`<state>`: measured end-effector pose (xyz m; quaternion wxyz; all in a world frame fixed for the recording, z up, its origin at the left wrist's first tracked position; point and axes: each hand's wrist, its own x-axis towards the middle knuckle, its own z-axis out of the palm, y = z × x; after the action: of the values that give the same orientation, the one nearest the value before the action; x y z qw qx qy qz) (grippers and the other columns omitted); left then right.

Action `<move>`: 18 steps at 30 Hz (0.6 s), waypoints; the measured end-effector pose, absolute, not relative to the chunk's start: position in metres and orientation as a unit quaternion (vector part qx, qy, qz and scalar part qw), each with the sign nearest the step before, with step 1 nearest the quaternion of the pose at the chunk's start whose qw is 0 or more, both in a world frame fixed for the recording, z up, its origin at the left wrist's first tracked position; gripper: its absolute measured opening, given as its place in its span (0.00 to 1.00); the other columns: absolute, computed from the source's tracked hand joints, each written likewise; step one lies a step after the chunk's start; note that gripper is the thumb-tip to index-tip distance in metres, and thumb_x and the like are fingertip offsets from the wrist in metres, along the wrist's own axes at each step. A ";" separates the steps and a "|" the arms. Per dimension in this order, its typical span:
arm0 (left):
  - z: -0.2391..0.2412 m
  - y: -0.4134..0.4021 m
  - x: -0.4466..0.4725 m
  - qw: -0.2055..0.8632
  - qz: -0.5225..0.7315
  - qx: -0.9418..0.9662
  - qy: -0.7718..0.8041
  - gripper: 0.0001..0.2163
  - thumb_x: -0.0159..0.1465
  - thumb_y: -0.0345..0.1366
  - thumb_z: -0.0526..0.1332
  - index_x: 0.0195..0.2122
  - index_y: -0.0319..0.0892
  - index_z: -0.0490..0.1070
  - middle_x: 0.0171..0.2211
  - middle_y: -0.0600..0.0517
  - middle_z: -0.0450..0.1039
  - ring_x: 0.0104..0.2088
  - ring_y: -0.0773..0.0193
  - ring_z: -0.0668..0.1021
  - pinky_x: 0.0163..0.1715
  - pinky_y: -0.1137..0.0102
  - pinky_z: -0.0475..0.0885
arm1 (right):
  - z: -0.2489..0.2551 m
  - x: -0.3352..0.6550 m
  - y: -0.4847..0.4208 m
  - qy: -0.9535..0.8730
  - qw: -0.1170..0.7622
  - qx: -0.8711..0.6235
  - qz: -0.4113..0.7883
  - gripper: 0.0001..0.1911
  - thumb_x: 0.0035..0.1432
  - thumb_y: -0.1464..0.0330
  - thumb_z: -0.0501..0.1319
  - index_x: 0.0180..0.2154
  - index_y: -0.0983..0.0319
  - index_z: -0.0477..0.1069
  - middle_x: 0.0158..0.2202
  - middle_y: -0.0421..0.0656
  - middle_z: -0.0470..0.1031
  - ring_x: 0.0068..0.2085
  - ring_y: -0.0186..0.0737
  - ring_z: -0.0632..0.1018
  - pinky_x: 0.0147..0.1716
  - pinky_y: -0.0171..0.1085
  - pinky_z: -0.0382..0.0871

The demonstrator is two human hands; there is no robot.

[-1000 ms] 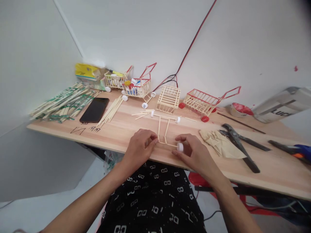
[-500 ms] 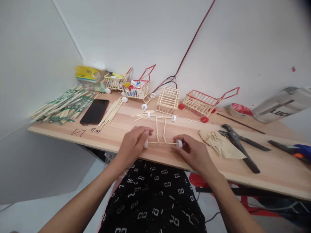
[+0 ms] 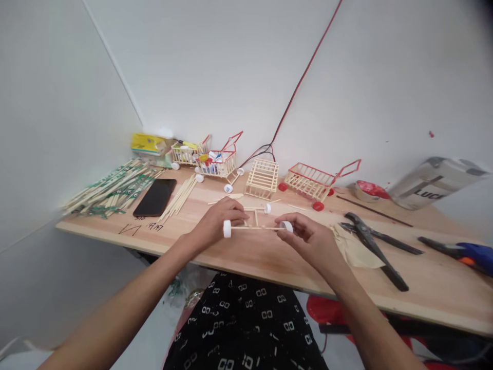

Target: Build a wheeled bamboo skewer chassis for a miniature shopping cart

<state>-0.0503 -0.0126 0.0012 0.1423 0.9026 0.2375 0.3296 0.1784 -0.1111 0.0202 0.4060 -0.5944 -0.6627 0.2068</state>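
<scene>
A small cart frame [image 3: 256,227] of thin wooden sticks, with white bottle caps as wheels, is between my hands above the near part of the table. My left hand [image 3: 217,221] is closed at its left side, fingertips on the sticks behind the near left cap [image 3: 227,229]. With thumb and fingers my right hand [image 3: 308,234] grips the near right cap [image 3: 285,226]. The far right cap [image 3: 267,208] shows beyond; the far left one is hidden by my left hand. The near axle looks raised off the wooden table [image 3: 246,257].
Behind stand a stick basket [image 3: 262,177], a red-wheeled stick cart [image 3: 311,181] and two filled carts [image 3: 217,163]. Leftward lie a phone [image 3: 155,198], loose sticks [image 3: 179,198] and wrapped chopsticks [image 3: 111,190]. Rightward are pliers [image 3: 373,246], sandpaper-like sheet [image 3: 356,249] and a red-stained bowl [image 3: 370,191].
The near side of the cart frame has tilted up toward me. My left hand has moved from beside the near left cap to behind it; my right hand stays at the right cap.
</scene>
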 end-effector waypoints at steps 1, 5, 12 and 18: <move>0.004 -0.015 -0.049 0.156 0.340 0.895 0.243 0.07 0.63 0.32 0.58 0.38 0.44 0.76 0.38 0.47 0.75 0.41 0.61 0.74 0.44 0.63 0.69 | 0.026 0.178 -0.109 -0.655 0.424 -0.586 0.217 0.15 0.55 0.57 0.61 0.39 0.60 0.73 0.28 0.40 0.73 0.27 0.35 0.71 0.26 0.34 0.63; 0.021 -0.026 -0.044 0.222 0.377 0.861 0.259 0.06 0.63 0.33 0.58 0.34 0.43 0.75 0.35 0.50 0.76 0.38 0.64 0.76 0.41 0.68 0.70 | 0.056 0.176 -0.102 -0.629 0.486 -0.557 0.241 0.14 0.56 0.57 0.61 0.34 0.61 0.71 0.29 0.42 0.76 0.28 0.35 0.74 0.28 0.34 0.67; 0.039 -0.040 -0.026 0.454 0.386 0.737 0.320 0.06 0.59 0.36 0.61 0.29 0.39 0.73 0.22 0.53 0.72 0.24 0.68 0.73 0.26 0.73 0.69 | 0.084 0.189 -0.072 -0.628 0.461 -0.606 0.162 0.22 0.57 0.50 0.56 0.27 0.62 0.70 0.22 0.42 0.76 0.23 0.34 0.73 0.26 0.33 0.65; 0.025 -0.027 -0.011 0.586 0.360 0.634 0.353 0.07 0.55 0.36 0.65 0.27 0.36 0.71 0.18 0.54 0.70 0.19 0.71 0.72 0.23 0.74 0.70 | 0.058 0.206 -0.027 -0.645 0.394 -0.624 0.199 0.28 0.57 0.46 0.53 0.22 0.62 0.69 0.21 0.43 0.75 0.22 0.35 0.73 0.24 0.33 0.63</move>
<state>-0.0112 -0.0268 0.0251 0.5862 0.6336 0.3535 0.3605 0.2058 -0.0268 0.0584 0.3940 -0.6244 -0.6445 0.1986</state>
